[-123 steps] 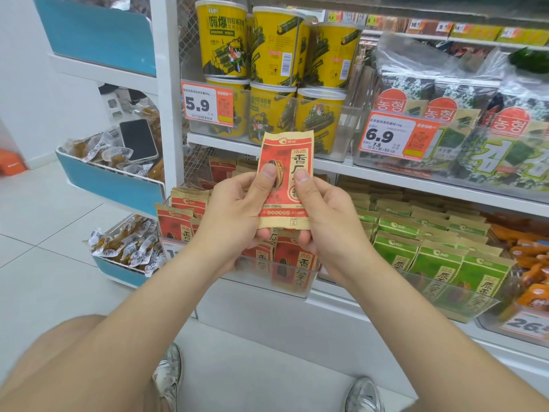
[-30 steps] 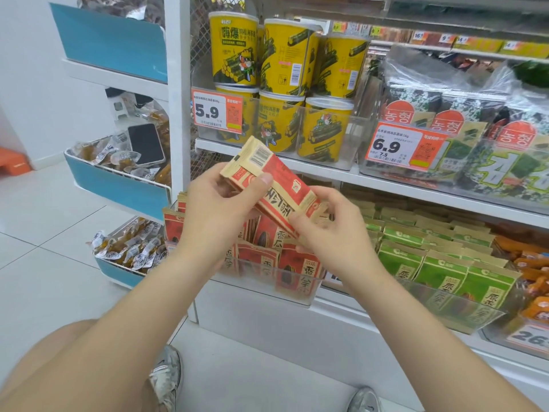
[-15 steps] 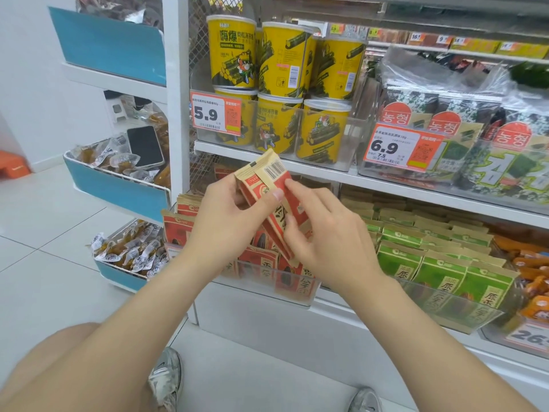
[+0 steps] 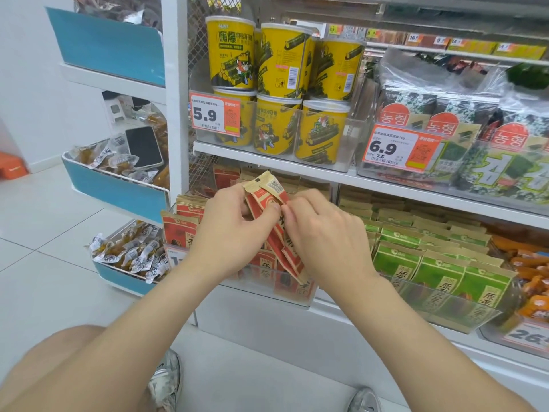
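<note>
Your left hand (image 4: pixel 234 233) grips the red packet (image 4: pixel 265 195) near its upper end, thumb pressed on the front face and fingers curled behind. Your right hand (image 4: pixel 326 242) pinches the same packet lower down, fingers closed over its right edge. The packet is tilted: top end up and left, bottom end down and right, level with the matching packets in the clear bin (image 4: pixel 297 295) on the lower shelf. Green packets (image 4: pixel 439 263) stand just beside it on the right. Yellow tubs (image 4: pixel 279 63) fill the shelf above.
</note>
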Demonstrator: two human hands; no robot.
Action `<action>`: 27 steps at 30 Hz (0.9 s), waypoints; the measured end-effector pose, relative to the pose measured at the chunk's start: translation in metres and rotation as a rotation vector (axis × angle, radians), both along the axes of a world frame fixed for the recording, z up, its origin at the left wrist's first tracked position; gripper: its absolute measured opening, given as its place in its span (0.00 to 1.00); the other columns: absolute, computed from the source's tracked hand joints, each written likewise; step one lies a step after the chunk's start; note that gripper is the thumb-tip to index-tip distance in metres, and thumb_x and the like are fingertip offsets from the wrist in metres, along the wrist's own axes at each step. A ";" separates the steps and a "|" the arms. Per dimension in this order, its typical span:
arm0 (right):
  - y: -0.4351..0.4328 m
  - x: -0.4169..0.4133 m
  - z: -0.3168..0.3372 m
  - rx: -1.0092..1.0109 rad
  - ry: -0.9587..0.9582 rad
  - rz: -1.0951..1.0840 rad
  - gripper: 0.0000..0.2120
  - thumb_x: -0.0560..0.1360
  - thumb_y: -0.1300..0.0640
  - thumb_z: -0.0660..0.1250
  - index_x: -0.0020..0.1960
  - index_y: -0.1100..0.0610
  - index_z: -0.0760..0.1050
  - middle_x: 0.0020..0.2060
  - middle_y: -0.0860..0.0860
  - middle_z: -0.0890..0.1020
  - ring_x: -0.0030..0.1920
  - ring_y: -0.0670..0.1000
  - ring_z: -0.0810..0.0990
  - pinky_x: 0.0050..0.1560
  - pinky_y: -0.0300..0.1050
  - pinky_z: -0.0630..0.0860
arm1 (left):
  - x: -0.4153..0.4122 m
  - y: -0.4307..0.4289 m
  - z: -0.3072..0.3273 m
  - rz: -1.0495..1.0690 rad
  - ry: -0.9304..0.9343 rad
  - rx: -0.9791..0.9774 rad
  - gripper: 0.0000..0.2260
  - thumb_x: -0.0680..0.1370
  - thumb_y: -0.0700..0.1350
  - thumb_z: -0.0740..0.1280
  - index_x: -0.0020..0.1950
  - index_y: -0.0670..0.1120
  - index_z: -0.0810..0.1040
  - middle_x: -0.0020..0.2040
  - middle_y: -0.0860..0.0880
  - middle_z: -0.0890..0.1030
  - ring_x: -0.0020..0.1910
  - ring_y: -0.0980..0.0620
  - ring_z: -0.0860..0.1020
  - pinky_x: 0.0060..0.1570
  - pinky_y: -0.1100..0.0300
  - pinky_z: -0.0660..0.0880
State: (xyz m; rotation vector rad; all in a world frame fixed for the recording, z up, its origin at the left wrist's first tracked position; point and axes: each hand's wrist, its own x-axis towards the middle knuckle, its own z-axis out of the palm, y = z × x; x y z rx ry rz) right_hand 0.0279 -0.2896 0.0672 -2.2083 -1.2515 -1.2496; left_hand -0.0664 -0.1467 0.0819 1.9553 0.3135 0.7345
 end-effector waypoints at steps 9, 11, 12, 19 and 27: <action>-0.001 -0.006 0.006 0.018 0.163 0.035 0.09 0.84 0.54 0.66 0.60 0.54 0.82 0.42 0.51 0.80 0.33 0.60 0.81 0.26 0.47 0.70 | 0.000 -0.012 -0.005 0.016 0.007 0.148 0.17 0.86 0.49 0.65 0.38 0.48 0.73 0.25 0.58 0.70 0.26 0.56 0.67 0.29 0.63 0.61; -0.002 -0.004 0.007 0.049 0.128 0.027 0.10 0.86 0.52 0.64 0.52 0.54 0.82 0.42 0.49 0.78 0.37 0.56 0.80 0.28 0.45 0.69 | 0.001 -0.014 -0.005 -0.004 0.014 0.159 0.19 0.88 0.49 0.62 0.37 0.49 0.71 0.24 0.58 0.68 0.26 0.55 0.66 0.29 0.62 0.61; -0.003 -0.002 0.007 0.058 0.108 0.021 0.12 0.87 0.52 0.64 0.49 0.54 0.82 0.41 0.49 0.78 0.39 0.55 0.79 0.30 0.44 0.67 | 0.001 -0.016 -0.005 -0.017 0.020 0.173 0.19 0.88 0.47 0.62 0.36 0.49 0.71 0.24 0.58 0.69 0.26 0.55 0.66 0.29 0.61 0.61; -0.003 0.004 0.007 0.060 0.244 0.027 0.11 0.87 0.53 0.63 0.48 0.55 0.78 0.42 0.49 0.78 0.42 0.54 0.78 0.37 0.45 0.67 | 0.005 -0.016 -0.007 -0.110 0.072 0.096 0.17 0.83 0.45 0.62 0.35 0.43 0.72 0.27 0.47 0.75 0.29 0.46 0.77 0.33 0.50 0.78; -0.007 0.014 0.014 0.256 0.808 0.197 0.09 0.85 0.51 0.68 0.48 0.47 0.84 0.34 0.39 0.83 0.38 0.40 0.80 0.40 0.35 0.70 | 0.001 -0.022 0.008 -0.283 0.116 -0.319 0.15 0.86 0.37 0.58 0.55 0.30 0.82 0.46 0.34 0.87 0.45 0.40 0.89 0.43 0.54 0.86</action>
